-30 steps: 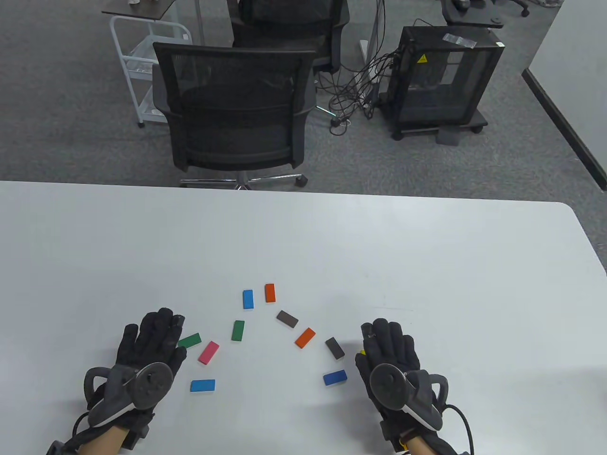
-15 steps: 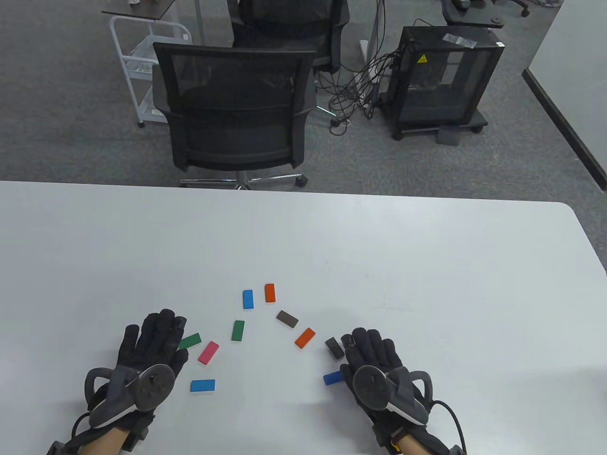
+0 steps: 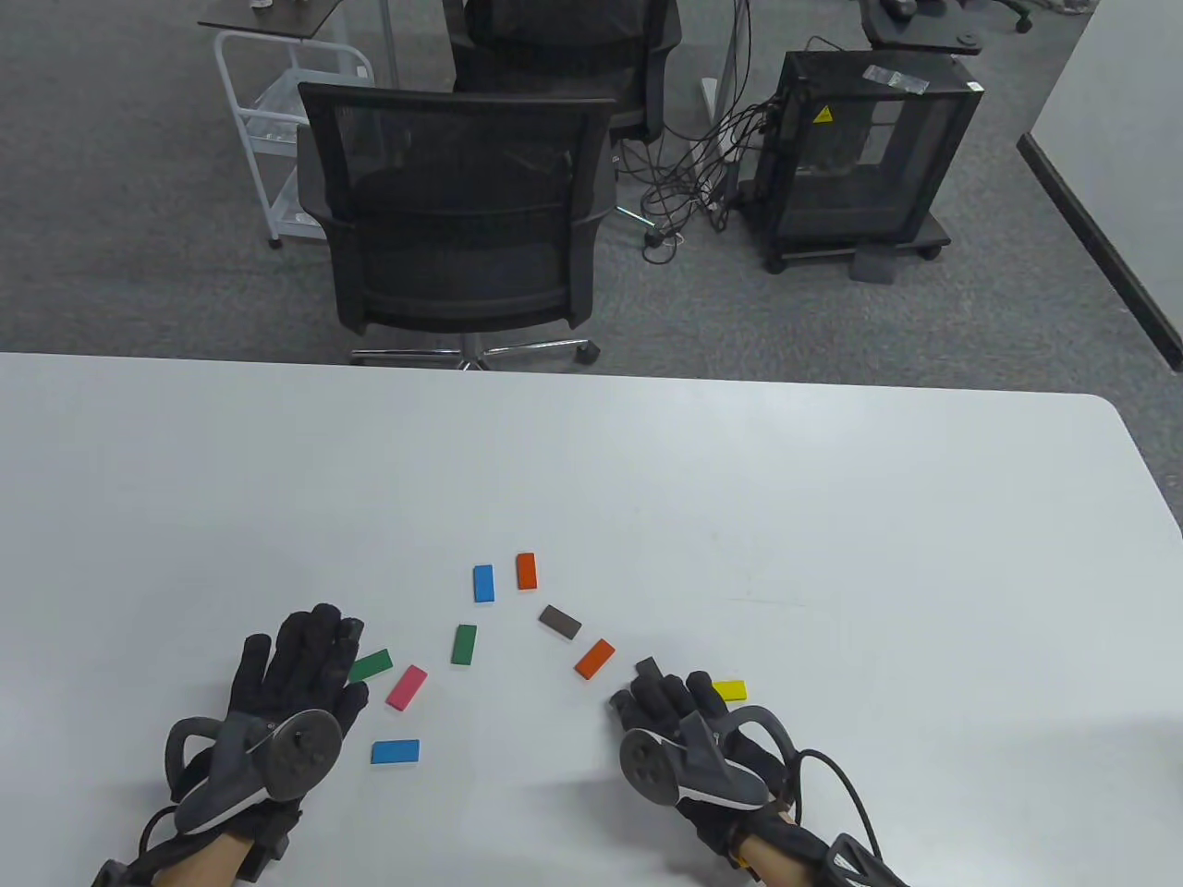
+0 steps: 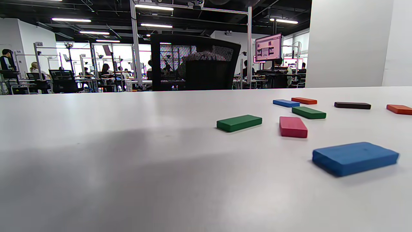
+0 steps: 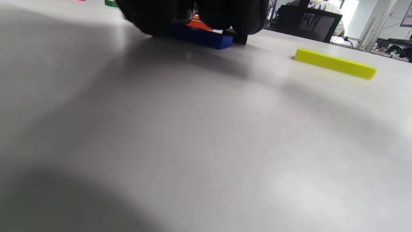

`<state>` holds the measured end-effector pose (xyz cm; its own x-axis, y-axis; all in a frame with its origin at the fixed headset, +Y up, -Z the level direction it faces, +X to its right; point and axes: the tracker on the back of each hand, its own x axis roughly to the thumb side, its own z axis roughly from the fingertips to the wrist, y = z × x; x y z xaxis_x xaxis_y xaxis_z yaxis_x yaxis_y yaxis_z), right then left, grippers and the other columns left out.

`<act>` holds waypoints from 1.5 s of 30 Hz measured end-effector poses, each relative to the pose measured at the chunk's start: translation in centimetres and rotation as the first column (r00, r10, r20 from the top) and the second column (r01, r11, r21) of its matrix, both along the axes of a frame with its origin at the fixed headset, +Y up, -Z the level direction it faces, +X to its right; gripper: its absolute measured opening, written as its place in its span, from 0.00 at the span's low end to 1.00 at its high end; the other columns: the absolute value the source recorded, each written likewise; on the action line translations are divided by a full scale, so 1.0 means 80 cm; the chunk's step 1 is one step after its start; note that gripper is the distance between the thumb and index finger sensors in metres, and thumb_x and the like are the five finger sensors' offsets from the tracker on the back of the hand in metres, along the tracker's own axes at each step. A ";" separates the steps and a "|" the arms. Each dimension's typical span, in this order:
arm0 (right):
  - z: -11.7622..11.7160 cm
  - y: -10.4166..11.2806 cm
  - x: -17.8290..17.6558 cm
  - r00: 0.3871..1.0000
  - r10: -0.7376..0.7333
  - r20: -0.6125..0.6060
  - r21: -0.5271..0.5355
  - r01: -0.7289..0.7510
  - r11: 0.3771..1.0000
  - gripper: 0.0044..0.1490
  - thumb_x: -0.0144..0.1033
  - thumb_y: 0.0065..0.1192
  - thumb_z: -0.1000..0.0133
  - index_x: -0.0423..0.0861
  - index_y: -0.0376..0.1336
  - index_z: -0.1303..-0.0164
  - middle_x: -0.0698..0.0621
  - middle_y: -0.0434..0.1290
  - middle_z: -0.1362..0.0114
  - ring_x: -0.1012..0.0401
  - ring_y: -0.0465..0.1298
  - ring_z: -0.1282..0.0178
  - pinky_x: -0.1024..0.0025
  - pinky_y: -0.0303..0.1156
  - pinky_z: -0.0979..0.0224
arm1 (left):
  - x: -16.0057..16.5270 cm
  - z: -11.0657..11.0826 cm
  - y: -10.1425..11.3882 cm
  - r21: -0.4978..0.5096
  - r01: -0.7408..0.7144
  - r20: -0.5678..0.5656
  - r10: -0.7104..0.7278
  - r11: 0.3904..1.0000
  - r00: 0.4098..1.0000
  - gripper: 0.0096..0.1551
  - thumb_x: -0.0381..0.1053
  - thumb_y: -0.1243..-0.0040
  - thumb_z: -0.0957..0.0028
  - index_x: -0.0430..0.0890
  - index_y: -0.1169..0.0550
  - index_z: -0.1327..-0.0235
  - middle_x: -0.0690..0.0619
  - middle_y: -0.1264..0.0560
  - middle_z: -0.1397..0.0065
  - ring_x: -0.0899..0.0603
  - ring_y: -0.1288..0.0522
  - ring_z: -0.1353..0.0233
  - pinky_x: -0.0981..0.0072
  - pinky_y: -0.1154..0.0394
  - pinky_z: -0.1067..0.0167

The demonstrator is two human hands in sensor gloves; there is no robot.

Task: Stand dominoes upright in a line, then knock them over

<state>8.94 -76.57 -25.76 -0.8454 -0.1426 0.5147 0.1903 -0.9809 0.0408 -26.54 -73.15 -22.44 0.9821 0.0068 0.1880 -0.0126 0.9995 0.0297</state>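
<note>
Dominoes (image 3: pixel 462 644) are flat coloured blocks, all lying scattered on the table (image 3: pixel 832 517); right hand (image 3: pixel 679 716) curls over the blue one (image 5: pixel 206 38); left hand (image 3: pixel 286 679) rests flat, fingers straight.

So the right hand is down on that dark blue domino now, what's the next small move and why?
Probably pinch the dark blue domino by its long edges and tip it upright. The right hand covers it, fingers down on it, yet it lies flat, as does every domino in view. The left hand rests flat, idle.
</note>
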 end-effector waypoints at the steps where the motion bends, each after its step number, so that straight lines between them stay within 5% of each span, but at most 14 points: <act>1: 0.001 0.000 -0.001 1.000 0.002 -0.005 0.007 -0.002 1.000 0.34 0.42 0.60 0.38 0.53 0.60 0.19 0.49 0.60 0.15 0.51 0.63 0.18 0.48 0.50 0.15 | 0.000 0.000 0.000 -0.001 0.001 0.000 -0.001 1.000 1.000 0.38 0.61 0.70 0.25 0.47 0.47 0.05 0.45 0.52 0.04 0.35 0.54 0.08 0.39 0.59 0.15; 17: 0.008 0.004 -0.014 0.996 0.059 -0.067 0.112 -0.051 0.992 0.28 0.42 0.64 0.40 0.51 0.66 0.28 0.48 0.72 0.28 0.57 0.72 0.30 0.51 0.55 0.16 | 0.001 -0.002 -0.003 -0.032 -0.019 -0.006 0.019 0.999 1.000 0.38 0.61 0.70 0.25 0.47 0.48 0.05 0.44 0.52 0.04 0.35 0.53 0.08 0.39 0.59 0.15; 25: 0.002 0.003 -0.014 0.997 0.035 -0.063 0.051 -0.032 0.998 0.32 0.42 0.63 0.40 0.49 0.62 0.24 0.44 0.71 0.28 0.55 0.71 0.32 0.48 0.54 0.16 | 0.004 -0.003 -0.004 -0.035 -0.013 -0.002 0.013 0.999 1.000 0.38 0.61 0.70 0.25 0.47 0.48 0.05 0.44 0.52 0.04 0.34 0.53 0.08 0.39 0.59 0.15; 34: 0.006 0.018 -0.009 0.997 -0.032 -0.074 0.108 0.040 0.993 0.37 0.46 0.61 0.41 0.56 0.58 0.19 0.43 0.71 0.31 0.55 0.72 0.36 0.44 0.57 0.18 | 0.004 -0.004 -0.004 -0.029 -0.014 -0.014 0.013 0.999 1.000 0.38 0.61 0.70 0.26 0.47 0.49 0.05 0.44 0.52 0.04 0.34 0.53 0.08 0.39 0.59 0.15; 45: 0.006 0.033 0.001 0.989 -0.122 -0.079 0.164 0.133 0.977 0.25 0.49 0.60 0.43 0.57 0.70 0.35 0.43 0.72 0.34 0.57 0.73 0.40 0.44 0.59 0.19 | 0.003 -0.004 -0.003 -0.022 -0.013 -0.016 0.013 1.000 1.000 0.38 0.62 0.70 0.26 0.47 0.49 0.05 0.44 0.52 0.04 0.34 0.53 0.08 0.39 0.59 0.15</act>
<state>9.05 -73.91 -25.25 -0.8261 -0.1255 0.5493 0.0600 -0.9889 -0.1357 -26.31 -73.37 -22.78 0.9848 0.0232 0.1724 -0.0251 0.9997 0.0083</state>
